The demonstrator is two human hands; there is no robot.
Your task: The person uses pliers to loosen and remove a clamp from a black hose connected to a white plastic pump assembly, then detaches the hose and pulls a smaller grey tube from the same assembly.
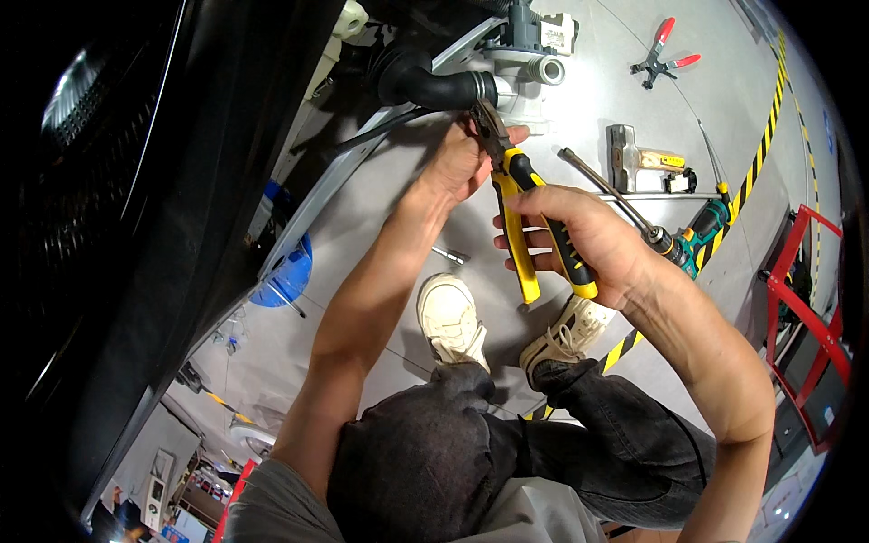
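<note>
My right hand grips yellow-and-black pliers by the handles; their dark jaws are at the ringed end of a bent black rubber hose. My left hand is curled just below that end, beside the jaws, its fingers partly hidden; what they hold is unclear. The hose meets a pale plastic housing, with a grey component and a ribbed spout above it. A thin dark hose runs down leftward from near the joint.
A black vehicle body fills the left. On the floor lie red-handled pliers, a hammer, a long-bit drill and striped tape. There is a blue container left, and a red metal frame right.
</note>
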